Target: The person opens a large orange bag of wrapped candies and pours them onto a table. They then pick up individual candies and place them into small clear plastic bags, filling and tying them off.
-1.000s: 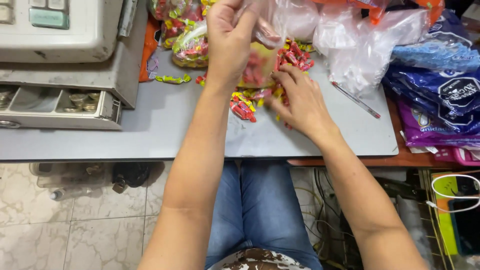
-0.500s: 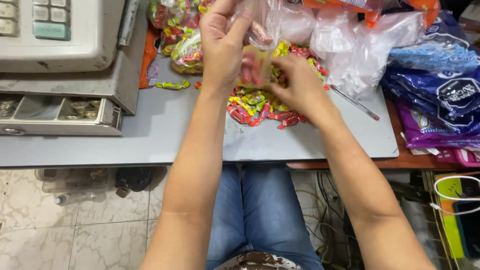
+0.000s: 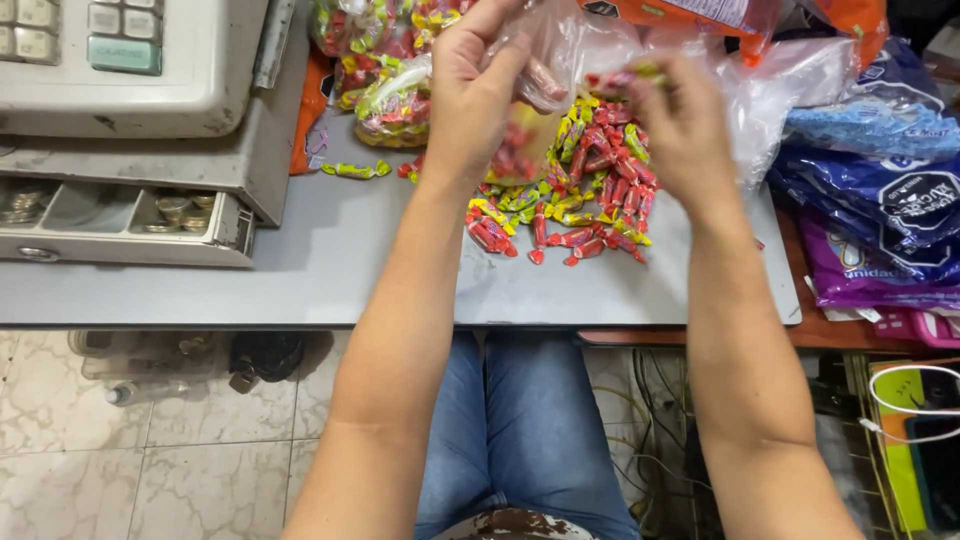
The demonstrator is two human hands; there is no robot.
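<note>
Two bare hands work above the middle of the grey counter [image 3: 330, 280], in the upper centre of the frame. The left hand [image 3: 470, 100] is closed on the mouth of a small clear plastic bag [image 3: 545, 85], pinching its film between thumb and fingers so the bag hangs open with a few sweets already showing inside. The right hand [image 3: 685, 125] is clenched round a few wrapped candies at its fingertips, held just beside the bag's opening. The bag looks thin, limp and slippery, so I judge it is best gripped at the rim, as it is now; it weighs almost nothing and will sag wherever it is not held. Below both hands lies a loose pile of red, yellow and green wrapped candies [image 3: 590, 210], small, light and prone to slide in their glossy wrappers. Filled candy bags [image 3: 390, 95] sit at the upper left of the pile, and one stray sweet [image 3: 355, 170] lies apart on the counter. A cash register [image 3: 130, 60] with its coin drawer [image 3: 120, 215] pulled open fills the upper left of the frame. Blue and purple packets [image 3: 880, 200] crowd the right edge, close to the right forearm, and more crumpled clear bags [image 3: 790, 90] lie behind the right hand.
</note>
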